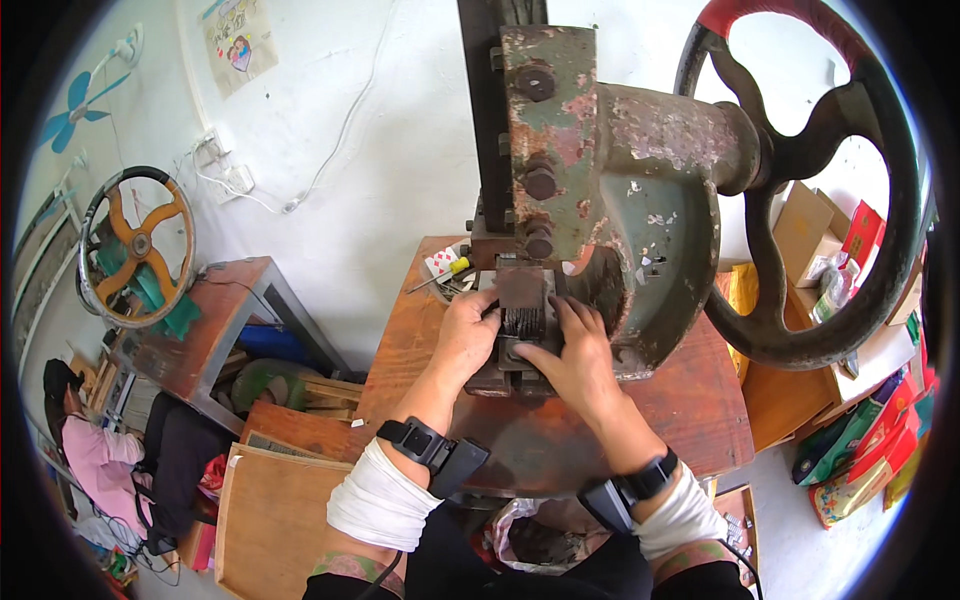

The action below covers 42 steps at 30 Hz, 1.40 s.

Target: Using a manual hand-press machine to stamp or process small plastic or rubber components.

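Observation:
A worn green hand press with flaking paint stands on a reddish-brown wooden table. Under its ram sits a dark metal block, and a ridged dark part shows just below it. From the left, my left hand reaches in with fingers curled at the block's side; its fingertips are partly hidden. On the opposite side, my right hand touches the press base. Its thumb stretches toward the ridged part and stands apart from the fingers, which extend along the block's right side.
A large handwheel with a red-wrapped rim juts out at right. Behind my left hand lie a yellow-handled screwdriver and a playing card. Cardboard boxes stand at far right. Another wheel rises at left above a bench.

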{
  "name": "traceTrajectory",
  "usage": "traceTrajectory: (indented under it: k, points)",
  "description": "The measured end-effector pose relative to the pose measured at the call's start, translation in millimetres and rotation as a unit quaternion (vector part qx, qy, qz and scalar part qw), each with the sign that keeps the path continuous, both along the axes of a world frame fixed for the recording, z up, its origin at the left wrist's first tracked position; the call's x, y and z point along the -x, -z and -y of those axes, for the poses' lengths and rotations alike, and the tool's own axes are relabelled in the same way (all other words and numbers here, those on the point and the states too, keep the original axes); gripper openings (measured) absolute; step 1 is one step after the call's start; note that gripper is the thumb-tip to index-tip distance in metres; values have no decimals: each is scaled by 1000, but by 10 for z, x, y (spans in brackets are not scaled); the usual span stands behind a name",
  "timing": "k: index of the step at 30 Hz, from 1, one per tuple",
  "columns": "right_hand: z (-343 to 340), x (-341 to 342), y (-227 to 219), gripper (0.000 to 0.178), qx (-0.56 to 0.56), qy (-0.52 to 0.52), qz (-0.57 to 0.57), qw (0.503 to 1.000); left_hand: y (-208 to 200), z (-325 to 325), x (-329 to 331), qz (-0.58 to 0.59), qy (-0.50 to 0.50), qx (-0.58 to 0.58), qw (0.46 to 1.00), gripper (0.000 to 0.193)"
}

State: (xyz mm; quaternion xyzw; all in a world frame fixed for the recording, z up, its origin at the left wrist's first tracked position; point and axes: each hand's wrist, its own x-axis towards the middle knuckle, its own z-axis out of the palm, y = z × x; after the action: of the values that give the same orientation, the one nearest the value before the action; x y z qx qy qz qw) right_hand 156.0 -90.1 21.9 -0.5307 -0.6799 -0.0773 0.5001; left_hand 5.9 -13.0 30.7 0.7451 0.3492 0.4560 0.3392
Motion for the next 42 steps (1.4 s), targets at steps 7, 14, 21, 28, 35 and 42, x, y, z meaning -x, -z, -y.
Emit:
traceTrajectory:
  k: [7, 14, 21, 28, 35, 42]
  points:
    - [-356, -26, -17, 77, 108, -28, -60, 992, 72, -94, -10, 33, 19, -4, 999, 33]
    - [-223, -18, 2, 66, 101, -30, -83, 991, 96, -65, -11, 56, -31, -19, 998, 31]
    - [-168, 56, -3, 60, 73, 9, -74, 995, 32, 22, -24, -8, -77, -35, 996, 27]
    - [-229, 61, -61, 64, 109, 35, -29, 993, 216, -133, 0, -133, -61, -140, 979, 39]
    - [80, -15, -254, 56, 51, 18, 11, 998, 140, -24, 17, -187, -60, -93, 976, 41]
    - [1488, -1162, -3288, 36, 19, 226, 70, 971, 60, 48, -133, -247, -25, -59, 967, 39]
